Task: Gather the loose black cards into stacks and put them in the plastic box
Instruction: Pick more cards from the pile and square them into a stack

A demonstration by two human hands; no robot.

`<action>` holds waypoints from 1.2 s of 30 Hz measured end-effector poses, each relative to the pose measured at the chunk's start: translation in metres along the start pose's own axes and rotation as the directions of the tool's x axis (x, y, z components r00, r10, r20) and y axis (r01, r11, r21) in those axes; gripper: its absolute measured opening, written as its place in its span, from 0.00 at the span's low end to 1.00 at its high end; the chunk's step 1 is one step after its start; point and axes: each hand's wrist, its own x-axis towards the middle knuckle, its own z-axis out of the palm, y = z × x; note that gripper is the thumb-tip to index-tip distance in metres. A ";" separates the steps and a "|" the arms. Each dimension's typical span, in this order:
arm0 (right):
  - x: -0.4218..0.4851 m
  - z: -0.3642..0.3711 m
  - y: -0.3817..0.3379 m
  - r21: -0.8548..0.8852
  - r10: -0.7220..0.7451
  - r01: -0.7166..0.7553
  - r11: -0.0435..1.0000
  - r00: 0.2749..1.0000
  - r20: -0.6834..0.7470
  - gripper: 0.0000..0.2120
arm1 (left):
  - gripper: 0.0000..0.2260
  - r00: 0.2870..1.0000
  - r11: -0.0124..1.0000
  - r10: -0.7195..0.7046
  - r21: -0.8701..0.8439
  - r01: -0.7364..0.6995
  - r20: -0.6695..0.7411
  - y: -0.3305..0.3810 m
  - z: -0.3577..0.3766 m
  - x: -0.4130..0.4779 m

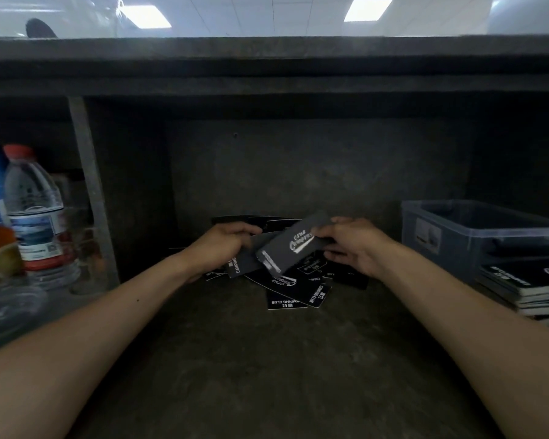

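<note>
At the back of the desk [267, 375], a thin stack [246, 261] is gripped in the left hand [225, 245] and a small stack [290, 245] is pinched in the right hand [355, 245], while many loose black cards [298, 294] lie scattered beneath, none yet seen in the plastic box [476, 236] at right.

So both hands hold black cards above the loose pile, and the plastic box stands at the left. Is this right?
Not quite: the head view shows the plastic box at the right. The left hand and the right hand do hold black cards above the loose pile.
</note>
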 end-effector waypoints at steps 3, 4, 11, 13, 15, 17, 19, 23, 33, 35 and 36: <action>0.000 0.009 0.013 0.063 -0.006 0.005 0.998 1.000 0.024 0.12 | 0.06 1.000 1.000 0.016 0.007 -0.017 0.015 0.004 -0.001 -0.005; 0.000 0.011 0.019 -0.044 -0.051 0.051 0.998 0.999 0.015 0.14 | 0.09 0.999 0.998 0.035 0.053 -0.037 0.029 0.004 -0.001 -0.006; -0.012 0.022 0.017 -0.678 -0.162 0.208 0.705 0.978 0.131 0.41 | 0.15 0.981 0.991 0.105 0.102 -0.089 -0.163 0.003 -0.008 -0.005; -0.015 0.020 0.014 -0.713 -0.072 0.234 0.661 0.966 0.250 0.45 | 0.15 0.982 0.998 0.033 0.066 -0.021 -0.188 0.002 -0.010 -0.003; -0.017 0.017 0.009 -0.720 0.016 0.203 0.663 0.958 0.285 0.43 | 0.15 0.987 0.996 -0.007 0.088 0.022 -0.160 -0.002 -0.009 -0.001; -0.017 0.012 0.004 -0.735 0.088 0.137 0.664 0.962 0.258 0.37 | 0.16 0.988 0.994 -0.007 0.107 0.023 -0.152 -0.006 -0.007 0.002; -0.015 0.005 0.000 -0.680 0.155 0.061 0.731 0.955 0.253 0.26 | 0.16 0.988 0.995 -0.006 0.095 0.021 -0.157 -0.007 -0.007 0.003; -0.008 -0.009 -0.008 -0.327 0.160 -0.063 0.943 0.947 0.277 0.10 | 0.13 0.990 0.998 -0.006 0.064 0.016 -0.144 -0.008 -0.007 0.004; -0.007 0.021 0.019 -0.063 -0.156 0.162 0.985 0.984 0.089 0.17 | 0.21 0.995 0.980 0.091 0.171 -0.097 0.044 0.003 0.000 -0.008; -0.005 0.022 0.023 -0.383 -0.232 0.254 0.888 0.967 0.105 0.19 | 0.22 0.989 0.956 0.136 0.254 -0.148 0.063 -0.002 -0.001 -0.005; -0.003 0.021 0.023 -0.550 -0.254 0.269 0.790 0.961 0.105 0.24 | 0.21 0.986 0.947 0.160 0.272 -0.168 0.051 -0.003 -0.001 -0.004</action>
